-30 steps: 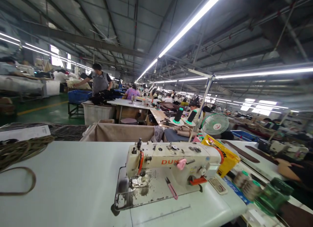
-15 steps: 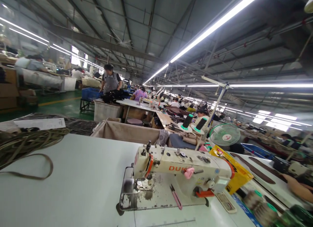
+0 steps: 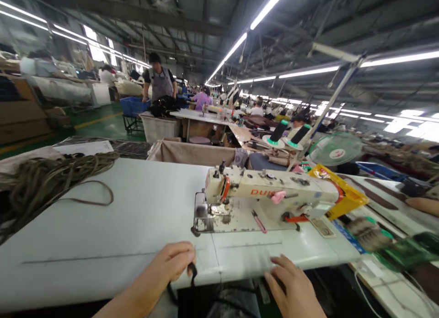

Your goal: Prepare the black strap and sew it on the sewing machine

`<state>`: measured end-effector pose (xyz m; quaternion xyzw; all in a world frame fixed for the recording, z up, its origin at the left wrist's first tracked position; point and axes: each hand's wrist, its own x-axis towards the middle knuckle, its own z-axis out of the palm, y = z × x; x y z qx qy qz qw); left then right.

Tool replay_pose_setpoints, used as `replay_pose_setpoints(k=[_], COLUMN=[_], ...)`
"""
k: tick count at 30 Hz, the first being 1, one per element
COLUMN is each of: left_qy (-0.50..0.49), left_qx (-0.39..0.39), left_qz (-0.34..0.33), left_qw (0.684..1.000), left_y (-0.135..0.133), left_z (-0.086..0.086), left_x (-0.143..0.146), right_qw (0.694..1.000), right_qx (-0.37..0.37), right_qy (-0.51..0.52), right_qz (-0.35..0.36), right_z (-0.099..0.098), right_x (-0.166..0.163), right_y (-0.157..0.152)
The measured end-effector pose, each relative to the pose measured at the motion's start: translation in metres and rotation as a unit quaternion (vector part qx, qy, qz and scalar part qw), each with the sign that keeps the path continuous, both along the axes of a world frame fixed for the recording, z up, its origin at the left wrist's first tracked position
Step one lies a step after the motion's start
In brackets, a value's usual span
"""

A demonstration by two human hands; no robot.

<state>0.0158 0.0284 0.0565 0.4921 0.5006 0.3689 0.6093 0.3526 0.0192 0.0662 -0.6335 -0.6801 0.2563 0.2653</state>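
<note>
At the table's front edge, my left hand is closed on a narrow black strip, whose end curls out below the fingers. My right hand is over the edge further right, fingers apart and slightly blurred, with nothing visible in it. Beyond both hands stands a white sewing machine with orange trim. Pink-handled thread snips lie on its bed. A dark thread runs from the needle area toward the front edge.
A heap of olive straps lies on the left of the white table. Behind the machine are black thread cones, a green fan and a yellow bag. A person in an apron stands beyond.
Both hands have come into view at the front edge, the left one with the black strip. The view has tilted down and shifted, so the table's front edge now shows.
</note>
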Motion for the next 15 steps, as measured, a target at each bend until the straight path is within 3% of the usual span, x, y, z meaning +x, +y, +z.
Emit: replay_pose_setpoints(k=[4,9,11,15], left_qy=[0.001,0.068,0.104,0.179], left_qx=[0.068,0.103,0.131,0.202], left_qz=[-0.079,-0.154,-0.165,-0.141], left_qw=[0.995,0.980,0.972,0.953], left_y=[-0.001,0.002,0.003,0.004], left_z=[0.013,0.016,0.016,0.015], left_x=[0.015,0.007,0.003,-0.002], right_qw=[0.988,0.939,0.931,0.956], right_qx=[0.057,-0.080,-0.115,-0.080], right_qy=[0.075,0.200,0.200,0.139], right_qz=[0.119,0.269,0.283,0.245], right_z=[0.004,0.021,0.019,0.008], right_x=[-0.054,-0.092,-0.092,-0.081], right_y=[-0.002,-0.001,0.000,0.002])
